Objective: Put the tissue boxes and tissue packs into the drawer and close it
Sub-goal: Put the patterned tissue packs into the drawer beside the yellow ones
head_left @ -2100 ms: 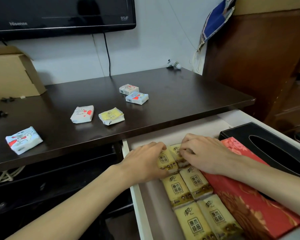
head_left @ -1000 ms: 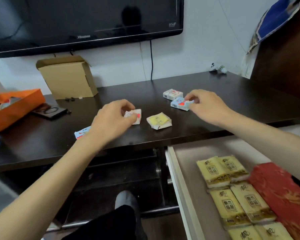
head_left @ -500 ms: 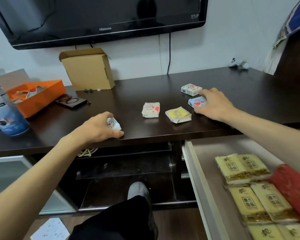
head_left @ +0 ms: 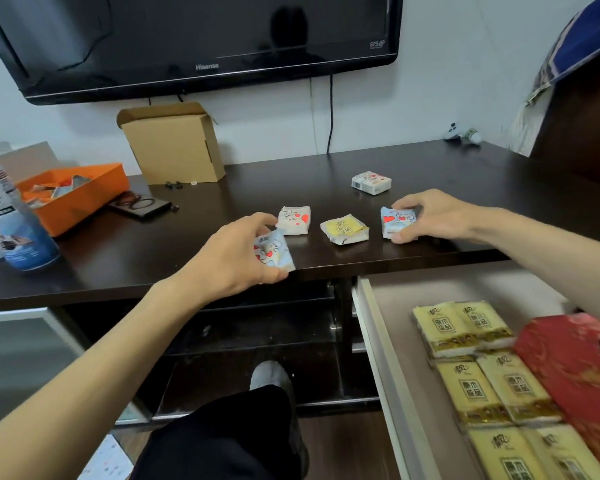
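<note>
L hand (head_left: 236,258) gripping pack (head_left: 274,252), R hand (head_left: 430,216) likewise

Single head-worn view, wide-angle, looking forward and down. Close over dark desk (head_left: 430,174) front edge; wall-mounted TV (head_left: 205,39) fills top, open drawer (head_left: 378,341) lower right, own knee at bottom. No second view to share.

5 small tissue packs are seen at the dark tabletop: a white heart-printed pack (head_left: 294,220), a yellow pack (head_left: 344,229) and a white pack (head_left: 371,182) farther back lie flat, while 2 pale blue heart-printed packs (head_left: 272,251) (head_left: 396,220) are gripped, the former tilted off the front edge. The white drawer (head_left: 381,355) is pulled open, and in it 6 yellow packs (head_left: 461,327) are laid in 2 columns, touching a red tissue box (head_left: 575,372) on their right.
</note>
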`<state>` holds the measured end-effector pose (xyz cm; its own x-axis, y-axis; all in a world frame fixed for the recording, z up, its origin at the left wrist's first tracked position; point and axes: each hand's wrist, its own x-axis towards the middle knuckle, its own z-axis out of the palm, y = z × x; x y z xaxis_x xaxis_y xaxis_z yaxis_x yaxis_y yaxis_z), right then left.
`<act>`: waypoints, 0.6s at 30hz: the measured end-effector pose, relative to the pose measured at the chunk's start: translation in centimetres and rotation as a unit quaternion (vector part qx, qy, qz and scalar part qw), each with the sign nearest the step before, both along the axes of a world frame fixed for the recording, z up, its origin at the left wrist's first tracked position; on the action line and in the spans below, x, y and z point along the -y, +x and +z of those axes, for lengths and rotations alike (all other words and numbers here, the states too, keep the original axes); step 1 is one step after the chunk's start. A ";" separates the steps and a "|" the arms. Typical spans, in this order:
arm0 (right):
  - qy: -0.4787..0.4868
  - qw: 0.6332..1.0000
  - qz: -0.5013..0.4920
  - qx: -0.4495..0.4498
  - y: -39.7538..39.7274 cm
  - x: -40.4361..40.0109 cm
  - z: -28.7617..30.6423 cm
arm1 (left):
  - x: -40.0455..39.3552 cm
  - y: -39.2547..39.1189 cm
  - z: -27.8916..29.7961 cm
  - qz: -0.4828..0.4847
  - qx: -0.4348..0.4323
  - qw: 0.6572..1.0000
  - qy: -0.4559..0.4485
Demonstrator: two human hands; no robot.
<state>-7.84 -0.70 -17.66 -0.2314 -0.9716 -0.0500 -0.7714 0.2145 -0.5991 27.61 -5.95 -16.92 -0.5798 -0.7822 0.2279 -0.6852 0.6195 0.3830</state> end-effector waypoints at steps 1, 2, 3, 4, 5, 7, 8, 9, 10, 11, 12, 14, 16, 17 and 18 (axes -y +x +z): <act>-0.027 1.000 -0.010 -0.002 0.0 -0.6 -0.1 | -0.9 -0.8 0.2 -0.019 -0.011 1.000 -0.004; -0.054 0.998 -0.018 -0.009 0.0 -1.3 -0.1 | -1.9 -1.7 0.3 -0.037 -0.023 0.999 -0.004; -0.079 0.997 -0.023 -0.015 -0.1 -2.2 0.1 | -2.9 -2.7 0.4 -0.057 -0.030 0.998 0.002; -0.100 0.995 -0.023 -0.016 -0.2 -3.1 0.2 | -3.9 -3.7 0.5 -0.076 -0.033 0.996 0.012; -0.118 0.993 -0.017 -0.013 -0.4 -4.2 0.3 | -5.0 -4.7 0.4 -0.095 -0.033 0.995 0.026; -0.133 0.991 -0.002 -0.005 -0.9 -6.8 0.5 | -7.1 -7.0 0.1 -0.133 -0.022 0.990 0.047; -0.126 0.992 0.007 0.000 -1.2 -8.3 0.6 | -8.1 -8.1 -0.2 -0.153 -0.008 0.987 0.047; -0.111 0.994 0.020 -0.004 -1.4 -9.9 0.5 | -9.1 -9.3 -0.7 -0.173 0.010 0.984 0.039; -0.090 0.995 0.033 -0.023 -1.5 -11.6 0.3 | -10.0 -10.3 -1.2 -0.190 0.028 0.981 0.028; -0.068 0.995 0.045 -0.050 -1.6 -13.2 0.1 | -10.8 -11.1 -1.8 -0.203 0.041 0.978 0.019; -0.047 0.995 0.053 -0.068 -1.7 -14.7 -0.2 | -11.5 -11.8 -2.4 -0.211 0.050 0.976 0.012; -0.020 0.996 0.064 -0.065 -2.0 -17.3 -0.7 | -12.6 -12.9 -3.6 -0.224 0.065 0.972 -0.009; -0.007 0.994 0.080 -0.076 -2.0 -19.4 -1.1 | -13.7 -14.0 -4.6 -0.242 0.080 0.966 -0.046; 0.001 0.991 0.090 -0.102 -2.0 -20.1 -1.4 | -14.2 -14.6 -4.9 -0.253 0.085 0.962 -0.063; 0.012 0.986 0.101 -0.130 -2.0 -20.7 -1.7 | -14.7 -15.1 -5.3 -0.263 0.091 0.957 -0.078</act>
